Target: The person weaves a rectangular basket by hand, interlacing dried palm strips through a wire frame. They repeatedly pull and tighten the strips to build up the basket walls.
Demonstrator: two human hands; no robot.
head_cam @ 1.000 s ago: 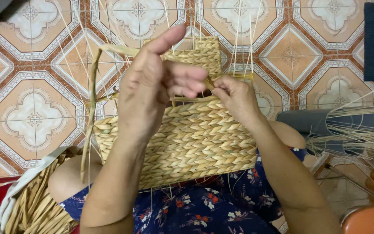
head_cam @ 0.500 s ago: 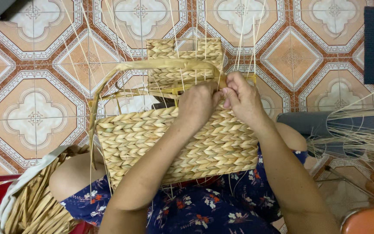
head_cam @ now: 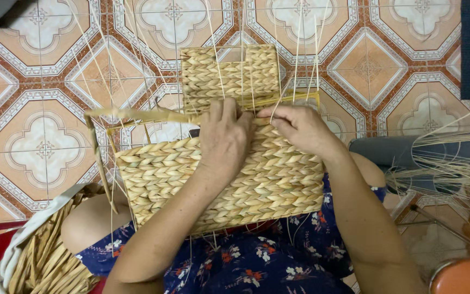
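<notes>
- A woven straw basket was seen resting on the lap, over a dark blue floral garment, with its near wall facing the camera.
- The left hand was laid over the top edge of that near wall, fingers curled down and pressed onto the weave; its grip was closed on the rim, though what lay under the fingers could not be told.
- The right hand was held just beside the left, at the same rim, its fingertips pinched together on thin straw strands that stood up from the edge.
- The two hands were nearly touching at the middle of the rim.
- A flat, wide straw strip was stretched out to the left from under the left hand, bent down at its far end.
- The far wall of the basket was seen beyond the hands, unfinished, with loose stakes rising from it.
- A patterned tiled floor was spread beneath everything.
- A bundle of straw strips was lying at lower left, and a sheaf of thin straws at the right, well apart from the hands.
</notes>
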